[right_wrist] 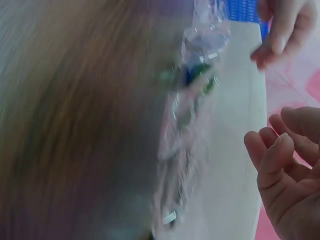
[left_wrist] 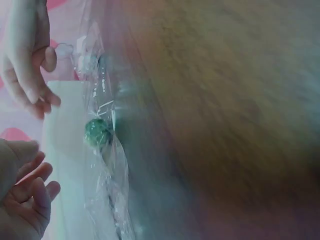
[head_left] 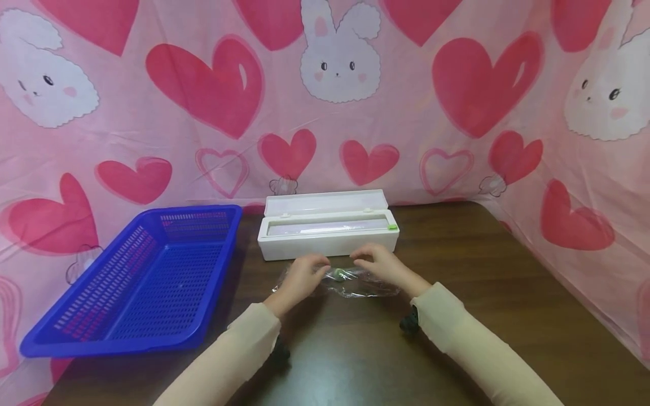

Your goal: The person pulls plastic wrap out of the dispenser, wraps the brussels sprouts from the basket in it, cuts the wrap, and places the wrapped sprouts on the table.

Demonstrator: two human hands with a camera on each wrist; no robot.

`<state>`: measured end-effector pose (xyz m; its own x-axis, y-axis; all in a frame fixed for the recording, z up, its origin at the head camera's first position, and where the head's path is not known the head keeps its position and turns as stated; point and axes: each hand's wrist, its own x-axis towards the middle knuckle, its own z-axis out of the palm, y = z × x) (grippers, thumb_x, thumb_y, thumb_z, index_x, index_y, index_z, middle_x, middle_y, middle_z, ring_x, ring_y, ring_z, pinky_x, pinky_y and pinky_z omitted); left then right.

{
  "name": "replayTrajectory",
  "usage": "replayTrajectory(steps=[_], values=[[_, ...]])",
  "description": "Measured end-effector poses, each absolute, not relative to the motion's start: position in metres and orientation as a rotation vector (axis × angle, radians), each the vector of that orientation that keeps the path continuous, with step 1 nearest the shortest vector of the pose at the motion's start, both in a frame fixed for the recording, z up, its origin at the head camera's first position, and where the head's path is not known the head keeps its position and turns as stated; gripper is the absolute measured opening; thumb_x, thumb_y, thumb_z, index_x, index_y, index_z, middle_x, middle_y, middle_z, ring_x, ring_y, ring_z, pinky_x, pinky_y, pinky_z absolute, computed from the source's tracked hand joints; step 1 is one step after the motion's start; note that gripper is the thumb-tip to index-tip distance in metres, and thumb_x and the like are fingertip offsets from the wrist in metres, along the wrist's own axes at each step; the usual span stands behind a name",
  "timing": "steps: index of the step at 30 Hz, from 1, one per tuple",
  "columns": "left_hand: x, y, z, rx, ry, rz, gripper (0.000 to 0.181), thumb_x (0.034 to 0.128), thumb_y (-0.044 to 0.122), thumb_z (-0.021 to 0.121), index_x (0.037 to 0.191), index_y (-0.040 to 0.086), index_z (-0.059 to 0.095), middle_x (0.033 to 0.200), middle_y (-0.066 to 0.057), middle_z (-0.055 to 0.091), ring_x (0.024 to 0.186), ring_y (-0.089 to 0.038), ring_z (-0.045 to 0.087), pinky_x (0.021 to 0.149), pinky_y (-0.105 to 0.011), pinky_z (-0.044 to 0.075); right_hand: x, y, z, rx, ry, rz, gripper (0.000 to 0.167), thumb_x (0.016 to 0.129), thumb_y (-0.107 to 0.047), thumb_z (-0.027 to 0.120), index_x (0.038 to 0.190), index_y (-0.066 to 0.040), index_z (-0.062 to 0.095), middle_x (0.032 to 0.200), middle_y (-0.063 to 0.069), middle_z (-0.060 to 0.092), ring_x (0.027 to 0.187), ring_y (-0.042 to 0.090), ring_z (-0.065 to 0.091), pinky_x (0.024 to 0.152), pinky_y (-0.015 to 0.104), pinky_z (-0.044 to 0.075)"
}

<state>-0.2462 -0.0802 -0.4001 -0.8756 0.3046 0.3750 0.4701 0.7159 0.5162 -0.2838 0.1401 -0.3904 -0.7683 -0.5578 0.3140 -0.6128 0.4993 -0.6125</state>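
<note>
A crumpled sheet of clear plastic film [head_left: 360,288] lies on the table, with a small round green thing [left_wrist: 98,132] wrapped inside it. What the green thing is, I cannot tell. My left hand [head_left: 303,277] is over the film's left part, its fingers loosely bent and holding nothing. To the right, my right hand [head_left: 387,267] hovers above the film with its fingers bent and nothing between them. Both wrist views show the fingertips apart from the film. Just behind the hands stands a long white film dispenser box [head_left: 325,246], its lid [head_left: 327,202] raised.
On the left sits a blue plastic basket [head_left: 215,270] with slotted walls. A green slider [head_left: 392,227] is at the right end of the dispenser. Behind the brown table [head_left: 487,293] hangs a pink cloth [head_left: 406,129] with hearts and rabbits.
</note>
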Motion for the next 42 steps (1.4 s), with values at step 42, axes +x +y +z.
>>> replayTrajectory(steps=[42], values=[[-0.259, -0.076, -0.421, -0.721, -2.890, -0.846, 0.017, 0.0914, 0.014, 0.058, 0.098, 0.003, 0.069, 0.095, -0.007, 0.068, 0.091, -0.021, 0.063, 0.078, -0.034, 0.048, -0.295, 0.110, -0.412, 0.954, -3.032, 1.012, 0.012, 0.087, -0.014, 0.064, 0.090, -0.005, 0.072, 0.087, 0.001, 0.066, 0.080, 0.012, 0.057, 0.071, 0.031, 0.046]])
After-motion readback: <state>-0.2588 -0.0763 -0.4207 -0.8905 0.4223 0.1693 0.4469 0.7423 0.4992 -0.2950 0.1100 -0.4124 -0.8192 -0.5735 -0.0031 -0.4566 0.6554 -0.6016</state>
